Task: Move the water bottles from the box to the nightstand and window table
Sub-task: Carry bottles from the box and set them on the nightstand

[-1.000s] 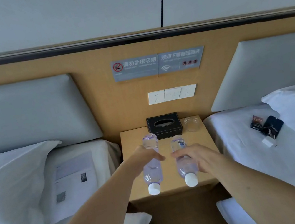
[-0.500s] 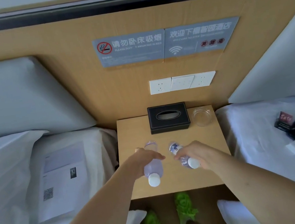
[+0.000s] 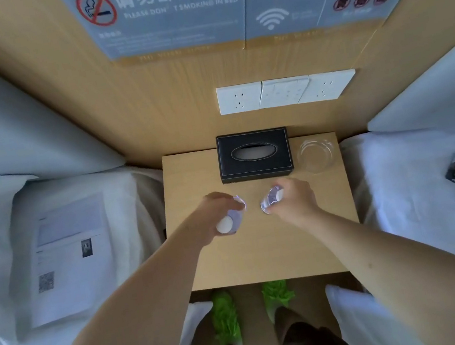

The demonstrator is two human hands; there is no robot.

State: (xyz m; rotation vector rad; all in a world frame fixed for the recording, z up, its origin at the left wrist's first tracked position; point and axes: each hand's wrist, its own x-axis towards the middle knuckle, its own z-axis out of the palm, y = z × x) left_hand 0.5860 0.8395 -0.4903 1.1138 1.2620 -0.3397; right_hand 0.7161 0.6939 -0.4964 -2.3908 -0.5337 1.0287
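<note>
Gripping one water bottle apiece, both hands hang over the middle of the wooden nightstand [image 3: 267,256]; the left hand [image 3: 215,216] curls round the left bottle [image 3: 232,219], whose white cap faces the camera, and the right hand [image 3: 294,200] wraps the right bottle [image 3: 270,199], which seems tilted with one clear end showing; whether either base touches the top I cannot tell. The step in hand looks like setting the pair down in front of the black tissue box [image 3: 253,154], with the glass ashtray [image 3: 316,154] just beside that box; next each bottle wants standing upright on bare wood before the fingers let go, since a tilted one could roll toward the beds.
</note>
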